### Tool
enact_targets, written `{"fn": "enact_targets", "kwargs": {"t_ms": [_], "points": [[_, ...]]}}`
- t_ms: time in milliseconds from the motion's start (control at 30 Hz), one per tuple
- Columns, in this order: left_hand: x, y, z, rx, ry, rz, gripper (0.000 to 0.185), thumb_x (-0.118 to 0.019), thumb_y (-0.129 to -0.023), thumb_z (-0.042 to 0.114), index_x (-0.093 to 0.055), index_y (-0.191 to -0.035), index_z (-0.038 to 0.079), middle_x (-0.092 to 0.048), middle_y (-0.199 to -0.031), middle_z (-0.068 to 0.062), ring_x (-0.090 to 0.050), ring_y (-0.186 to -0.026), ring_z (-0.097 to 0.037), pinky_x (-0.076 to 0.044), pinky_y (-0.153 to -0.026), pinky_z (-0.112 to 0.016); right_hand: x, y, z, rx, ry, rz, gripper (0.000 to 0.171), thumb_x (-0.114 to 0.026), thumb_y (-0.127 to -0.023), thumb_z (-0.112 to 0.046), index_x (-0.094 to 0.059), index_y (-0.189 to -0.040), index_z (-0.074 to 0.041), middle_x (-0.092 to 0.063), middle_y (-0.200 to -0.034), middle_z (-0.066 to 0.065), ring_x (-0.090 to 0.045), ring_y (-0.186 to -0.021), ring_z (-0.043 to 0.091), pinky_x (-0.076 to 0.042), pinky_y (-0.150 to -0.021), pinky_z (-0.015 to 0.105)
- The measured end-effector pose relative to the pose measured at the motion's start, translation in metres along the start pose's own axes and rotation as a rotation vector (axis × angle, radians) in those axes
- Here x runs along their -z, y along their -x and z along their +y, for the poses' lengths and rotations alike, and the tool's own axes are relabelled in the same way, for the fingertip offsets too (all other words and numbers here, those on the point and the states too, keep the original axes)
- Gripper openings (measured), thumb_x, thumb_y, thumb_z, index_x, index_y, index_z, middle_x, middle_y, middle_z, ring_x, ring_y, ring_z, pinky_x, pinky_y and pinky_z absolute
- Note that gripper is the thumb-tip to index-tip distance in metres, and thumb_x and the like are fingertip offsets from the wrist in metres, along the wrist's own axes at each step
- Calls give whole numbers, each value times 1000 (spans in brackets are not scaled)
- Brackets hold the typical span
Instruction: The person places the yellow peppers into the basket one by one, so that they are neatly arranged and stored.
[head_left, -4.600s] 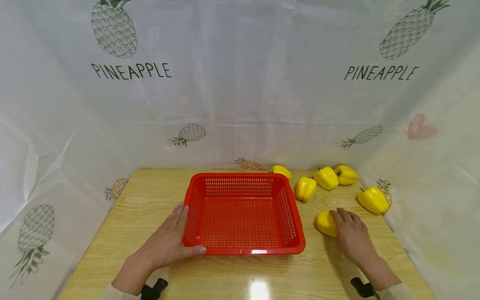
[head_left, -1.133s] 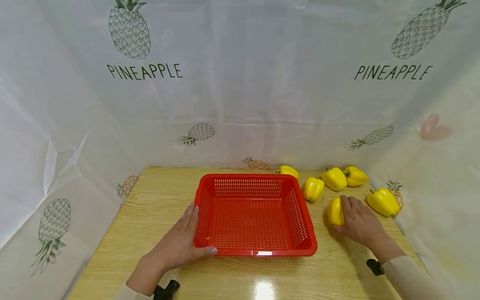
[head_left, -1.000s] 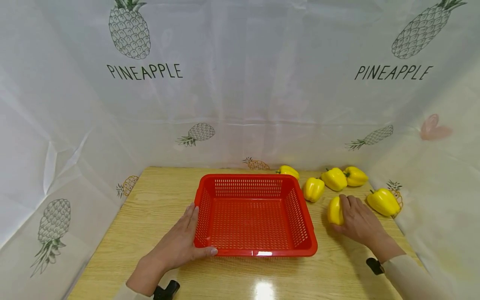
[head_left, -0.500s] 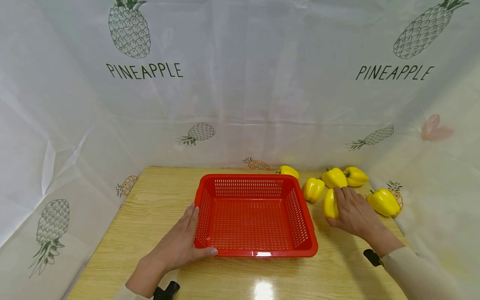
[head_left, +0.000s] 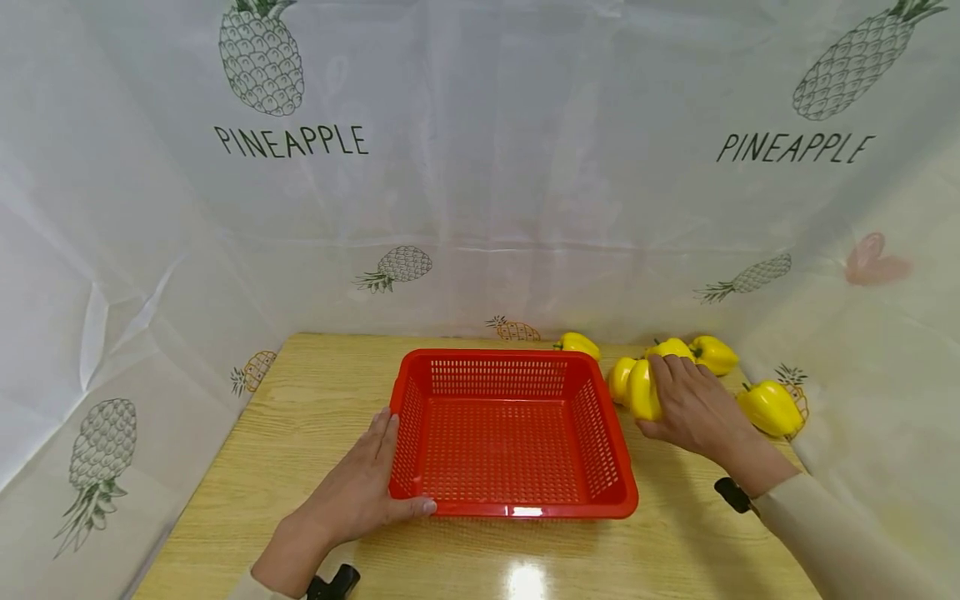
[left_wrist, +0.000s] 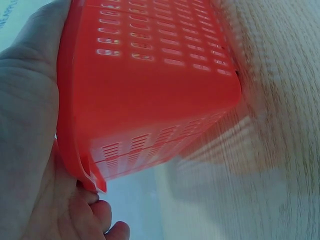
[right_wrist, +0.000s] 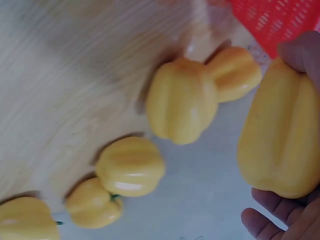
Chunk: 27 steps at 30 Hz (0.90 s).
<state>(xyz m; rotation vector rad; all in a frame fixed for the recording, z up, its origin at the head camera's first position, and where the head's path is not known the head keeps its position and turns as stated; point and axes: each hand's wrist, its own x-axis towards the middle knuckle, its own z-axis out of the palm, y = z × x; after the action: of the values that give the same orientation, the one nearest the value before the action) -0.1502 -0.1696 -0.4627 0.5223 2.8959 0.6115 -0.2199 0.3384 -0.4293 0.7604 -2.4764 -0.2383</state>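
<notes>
- Our right hand (head_left: 697,414) is gripping a yellow bell pepper (head_left: 643,392), thumb at its near end and fingers curling round the far end; our left hand (head_left: 348,485) is spreading at the lower left corner of the red basket (head_left: 480,509), thumb lying along the near rim, fingers lying straight along the left side.
- That pepper is sitting right of the frame's centre, just beside the basket's right rim, partly covering a neighbouring pepper (head_left: 618,380); whether it is clearing the tabletop (head_left: 247,475), we are not telling for certain.
- For a good hold, we are favouring even pressure from both ends, judging that the glossy skin could be slipping under a lopsided squeeze.
- With neighbours lying so close, we are reckoning that lifting is safer than sweeping sideways, which could be knocking them.
- At the left corner, we are judging light pressure enough for steadying; leaning harder could be tipping the basket.
- Our right wrist is slanting in from the lower right, fingers pointing upper left, back of the hand facing up; our left wrist is slanting in from the lower left.
- Farther out, a pair of peppers (head_left: 714,356) is lying beyond our right fingers, a lone pepper (head_left: 771,408) is lying at the far right, and another pepper (head_left: 579,343) is showing behind the basket's upper right corner.
</notes>
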Motion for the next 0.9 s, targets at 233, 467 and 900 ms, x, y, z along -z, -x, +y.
{"fn": "enact_targets", "kwargs": {"t_ms": [233,467,900], "points": [[0,2,-1,-6,0,5,143,-59,-76,94,-10,-167,-5,-5,-176,-22,-13,-163,-41,-33,-125,-59,7,-25,-12,34,7,-2,92,-87,-72,-55,-51,-126,11,-58,-102,22,-58,-86,37,-58,-74,50],[1,3,0,-1,10,-7,141,-59,-77,94,-10,-167,-4,-4,-177,-22,-12,-163,-41,-32,-125,-59,5,-48,-26,69,-17,4,91,-83,-75,-53,-50,-131,11,-61,-107,25,-61,-95,40,-58,-81,52],[4,0,-1,-21,-8,-7,140,-58,-78,93,-13,-166,-5,-7,-176,-24,-14,-162,-43,-32,-125,-60,-6,-104,-75,144,2,-20,94,-79,-77,-62,-52,-133,8,-60,-110,20,-60,-98,34,-58,-84,46]]}}
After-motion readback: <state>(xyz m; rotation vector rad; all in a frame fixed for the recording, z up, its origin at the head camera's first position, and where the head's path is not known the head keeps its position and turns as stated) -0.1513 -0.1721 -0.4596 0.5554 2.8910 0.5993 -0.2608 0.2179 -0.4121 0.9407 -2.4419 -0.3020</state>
